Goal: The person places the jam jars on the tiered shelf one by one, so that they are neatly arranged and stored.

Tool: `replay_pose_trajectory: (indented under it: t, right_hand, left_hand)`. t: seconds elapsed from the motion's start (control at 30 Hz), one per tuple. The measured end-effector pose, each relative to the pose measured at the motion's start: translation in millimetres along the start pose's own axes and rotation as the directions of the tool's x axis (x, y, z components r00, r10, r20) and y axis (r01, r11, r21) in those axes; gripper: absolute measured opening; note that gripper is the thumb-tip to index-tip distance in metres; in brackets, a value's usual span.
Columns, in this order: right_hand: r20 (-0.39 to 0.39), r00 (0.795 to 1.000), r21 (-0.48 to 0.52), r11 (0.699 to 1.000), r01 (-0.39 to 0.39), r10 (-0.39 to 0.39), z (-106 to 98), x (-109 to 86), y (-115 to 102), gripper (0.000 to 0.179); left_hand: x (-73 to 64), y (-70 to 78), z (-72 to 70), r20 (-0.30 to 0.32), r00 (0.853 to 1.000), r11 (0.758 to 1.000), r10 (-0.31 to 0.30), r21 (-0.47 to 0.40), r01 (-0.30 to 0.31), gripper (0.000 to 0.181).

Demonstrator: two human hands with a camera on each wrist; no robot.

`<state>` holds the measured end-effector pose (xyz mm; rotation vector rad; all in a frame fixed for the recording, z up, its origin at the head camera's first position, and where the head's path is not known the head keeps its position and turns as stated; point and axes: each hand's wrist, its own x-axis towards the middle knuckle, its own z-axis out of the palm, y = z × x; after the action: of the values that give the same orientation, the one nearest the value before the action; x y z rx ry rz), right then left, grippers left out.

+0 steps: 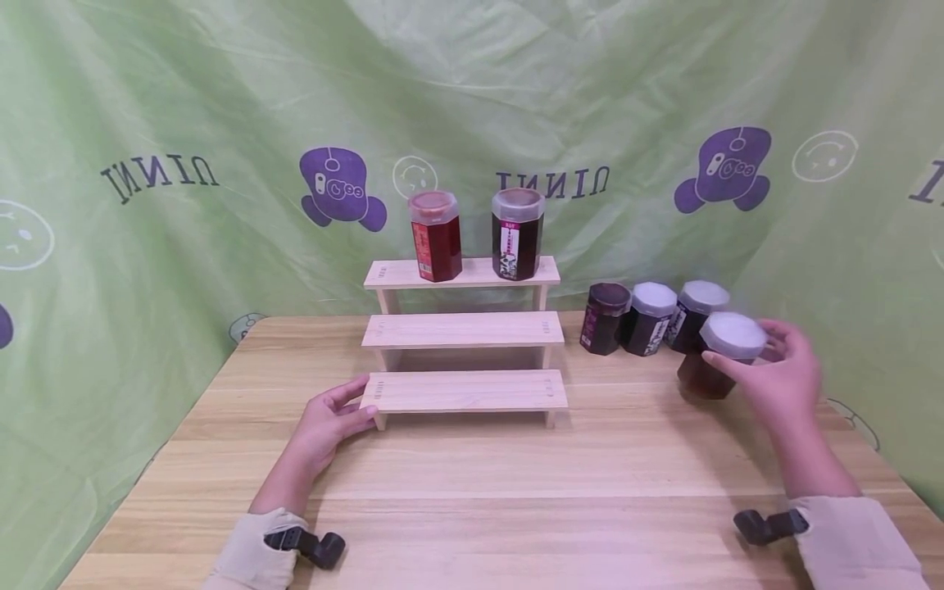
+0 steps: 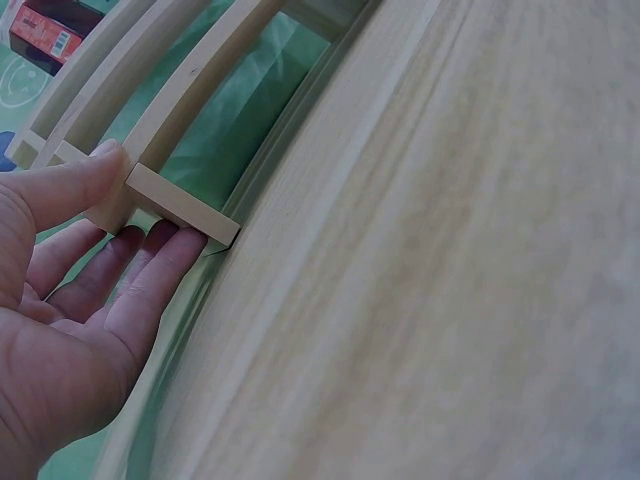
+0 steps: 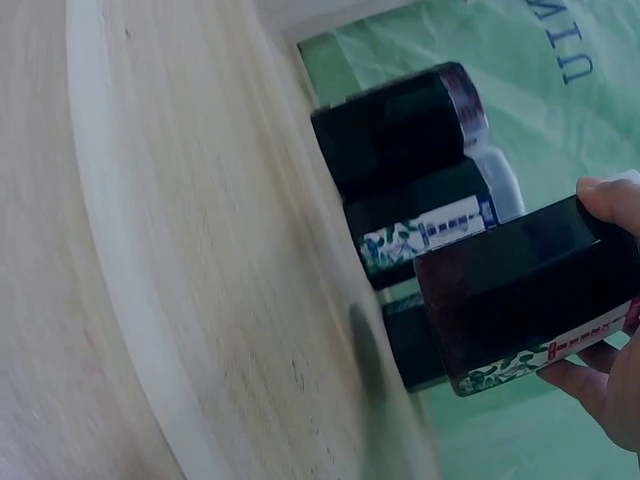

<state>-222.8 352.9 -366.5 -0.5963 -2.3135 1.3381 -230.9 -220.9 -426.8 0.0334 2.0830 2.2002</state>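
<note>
My left hand [image 1: 324, 424] grips the left end of a three-step wooden display rack [image 1: 465, 392] at its lowest step. In the left wrist view the thumb [image 2: 85, 185] lies on the step's board and the fingers reach around its end support. My right hand [image 1: 785, 373] holds a dark jar [image 1: 708, 375] with a white lid, tilted a little; the right wrist view shows it lifted off the table. A red jar [image 1: 441, 246] and a dark jar with a pink-and-white label [image 1: 519, 242] stand upright on the top step.
Right of the rack, three more dark jars stand on the wooden table [image 1: 472, 508]: a dark-lidded jar [image 1: 605, 319], a white-lidded jar [image 1: 649, 319] and another white-lidded jar [image 1: 693, 311]. A green printed cloth [image 1: 472, 106] hangs behind and along both sides.
</note>
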Motion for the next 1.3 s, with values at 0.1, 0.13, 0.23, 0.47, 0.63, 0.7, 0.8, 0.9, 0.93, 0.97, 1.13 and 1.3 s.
replay_pose_trajectory:
  t: [0.1,0.13,0.23,0.47,0.63,0.7,0.8,0.9,0.93,0.97,1.13,1.3]
  right_hand:
    - [-0.007,1.0,-0.001,1.0,0.027,-0.027,2.4,-5.0,-3.6,0.097]
    - [-0.011,0.999,0.001,0.999,0.037,-0.037,3.2,-6.7,-4.7,0.096]
    - [-0.011,0.998,0.003,0.998,0.065,-0.065,5.0,-10.6,-7.4,0.094]
    - [0.026,0.995,0.006,0.996,0.092,-0.093,8.1,-19.1,-16.3,0.096]
    - [0.039,0.992,0.009,0.993,0.117,-0.118,10.6,-24.4,-20.2,0.096]
    - [0.043,0.991,0.013,0.992,0.128,-0.129,11.9,-26.2,-21.7,0.096]
    - [0.051,0.989,0.026,0.99,0.141,-0.142,14.2,-29.2,-24.0,0.096]
    - [0.056,0.986,0.038,0.987,0.156,-0.158,17.0,-31.7,-26.4,0.094]
    - [0.057,0.985,0.042,0.986,0.16,-0.162,18.0,-32.6,-27.2,0.093]
    - [0.059,0.984,0.043,0.985,0.165,-0.167,19.1,-33.3,-27.7,0.093]
    - [0.064,0.977,0.058,0.978,0.2,-0.203,24.3,-37.2,-31.1,0.091]
    - [0.074,0.967,0.074,0.968,0.24,-0.246,28.8,-42.3,-36.2,0.088]
  left_hand:
    - [0.1,-0.5,0.2,0.002,1.0,1.0,-0.002,-0.001,0.002,0.067]
    - [0.2,-0.5,0.2,0.003,1.0,1.0,-0.003,-0.001,0.003,0.067]
    - [0.3,-0.4,0.2,0.001,1.0,1.0,-0.007,-0.003,0.007,0.067]
    - [1.4,-1.4,-0.3,-0.001,1.0,1.0,-0.004,-0.004,0.004,0.068]
    - [1.4,-2.2,-0.3,-0.002,1.0,1.0,0.0,-0.001,0.0,0.068]
    - [1.0,-1.9,0.0,-0.004,1.0,1.0,-0.001,-0.002,0.001,0.068]
    - [0.6,-1.3,0.3,-0.007,1.0,1.0,-0.005,-0.002,0.005,0.068]
    - [0.5,-0.7,0.1,-0.003,1.0,1.0,-0.006,-0.003,0.006,0.067]
    - [0.5,-0.5,0.1,-0.003,1.0,1.0,-0.006,-0.003,0.006,0.067]
    - [0.5,-0.2,0.2,-0.004,1.0,1.0,-0.007,-0.006,0.007,0.066]
    - [0.5,0.5,0.3,-0.003,1.0,1.0,-0.011,-0.007,0.011,0.066]
    - [0.7,0.8,0.4,-0.004,1.0,1.0,-0.012,-0.009,0.012,0.066]
